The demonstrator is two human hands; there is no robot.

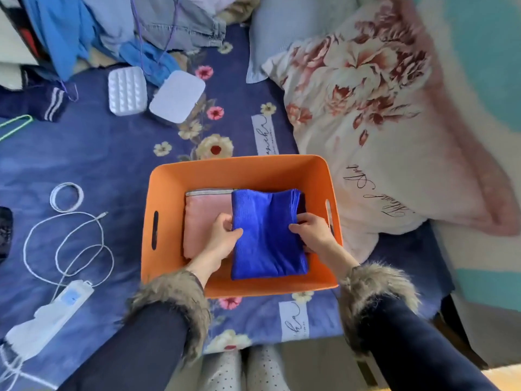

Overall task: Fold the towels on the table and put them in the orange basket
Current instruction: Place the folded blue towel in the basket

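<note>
Folded blue towel (267, 235) gripped at both side edges inside orange basket (239, 170), overlapping folded pink towel (203, 218) leftward.

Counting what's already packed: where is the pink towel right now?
In the head view, the pink towel lies folded in the left part of the orange basket, partly under the blue towel, by the left hand.

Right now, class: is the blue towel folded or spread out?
Folded: the blue towel is a compact rectangle with stacked layers at its far edge, inside the orange basket.
</note>
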